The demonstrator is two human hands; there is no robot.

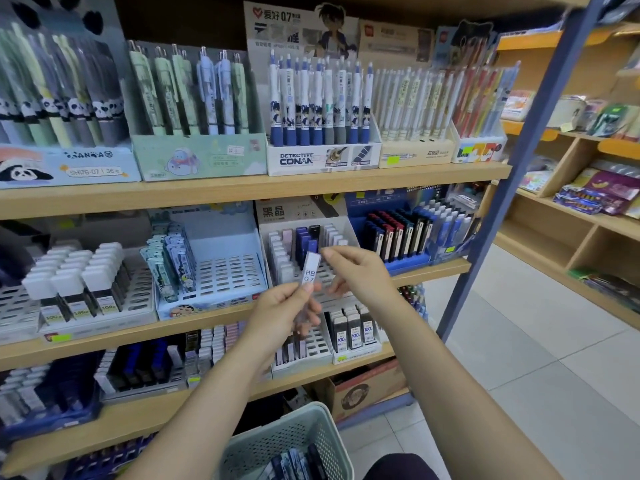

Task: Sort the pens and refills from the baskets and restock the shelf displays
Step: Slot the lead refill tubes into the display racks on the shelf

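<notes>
My left hand (289, 310) grips a slim clear lead refill case (309, 275) marked "HB 0.7", held upright in front of the middle shelf. My right hand (353, 271) is just to its right, thumb and forefinger pinched near the case's top; whether they touch it I cannot tell. Behind the hands stands a white slotted refill display (304, 244) with several blue, pink and white cases. A pale green perforated basket (298, 441) with several dark refill packs sits low in front of me.
Wooden shelves (242, 188) carry pen display boxes on top and refill trays below. A partly filled blue slotted tray (225, 275) is left of the hands. A blue metal upright (512, 188) bounds the shelf on the right, with tiled floor (519, 341) and a cardboard box (363, 386) beyond.
</notes>
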